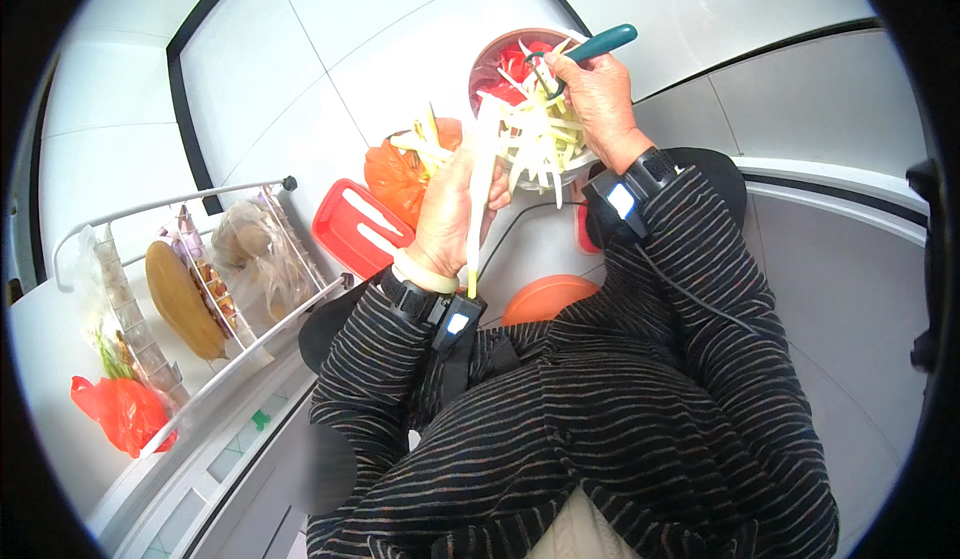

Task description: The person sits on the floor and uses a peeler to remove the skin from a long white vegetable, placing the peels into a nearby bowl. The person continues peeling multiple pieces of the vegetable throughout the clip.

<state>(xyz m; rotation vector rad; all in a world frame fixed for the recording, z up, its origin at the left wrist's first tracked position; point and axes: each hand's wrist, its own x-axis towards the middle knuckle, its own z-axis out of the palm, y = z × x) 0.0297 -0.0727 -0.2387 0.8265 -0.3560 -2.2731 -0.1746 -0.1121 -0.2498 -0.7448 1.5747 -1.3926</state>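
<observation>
My left hand (pixel 442 217) is wrapped around a long, pale vegetable stalk (pixel 481 184) that slants up toward the bin. My right hand (pixel 600 101) grips a peeler (pixel 600 44) by its dark green handle, with the peeler's head over the bin. Just below it, pale yellow-green strips (pixel 546 132) are heaped in and over the rim of a round brownish-pink bin (pixel 480 71). A red plastic bag (pixel 501 86) shows inside the bin. The peeler's blade is partly hidden by my fingers, and the stalk's far end is overexposed.
Left of the bin, an orange plastic bag (pixel 394 176) has pale vegetable pieces on it. A red plastic basket (pixel 341 229) holds two white stalks. Further left, a white wire rack (pixel 217 367) carries a brown squash (pixel 180 296) and bagged produce. An orange round object (pixel 551 296) lies near my lap.
</observation>
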